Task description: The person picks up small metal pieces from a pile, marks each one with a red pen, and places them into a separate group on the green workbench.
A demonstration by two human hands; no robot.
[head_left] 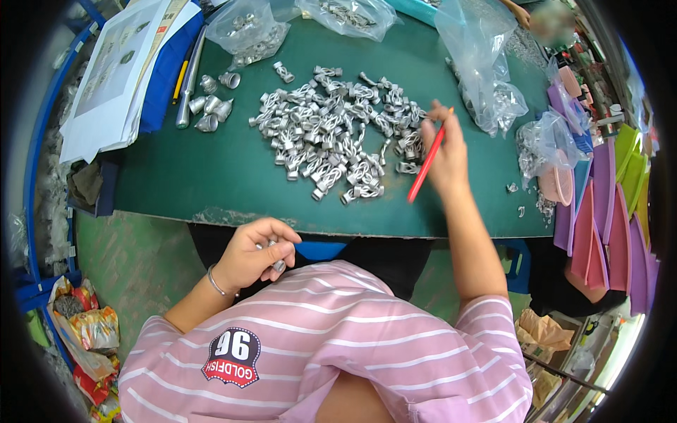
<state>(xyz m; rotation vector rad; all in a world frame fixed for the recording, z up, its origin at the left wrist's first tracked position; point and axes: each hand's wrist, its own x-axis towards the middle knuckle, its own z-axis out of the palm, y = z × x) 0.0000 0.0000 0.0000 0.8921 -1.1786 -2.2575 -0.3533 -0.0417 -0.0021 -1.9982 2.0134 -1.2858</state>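
A wide pile of small silver metal parts, with ribbed ends and looped stems, lies on the green tabletop. At the pile's right edge my right hand grips a red pen that slants down to the left. Its fingertips are beside the parts; whether they touch one I cannot tell. My left hand is held low in front of the table's near edge, fingers curled around one or more of the silver metal parts. The palm side is partly hidden.
Several silver cups stand left of the pile, near a metal rod and a yellow pencil. Papers lie far left. Clear bags of parts sit behind; another bag lies right, near colourful plastic bins.
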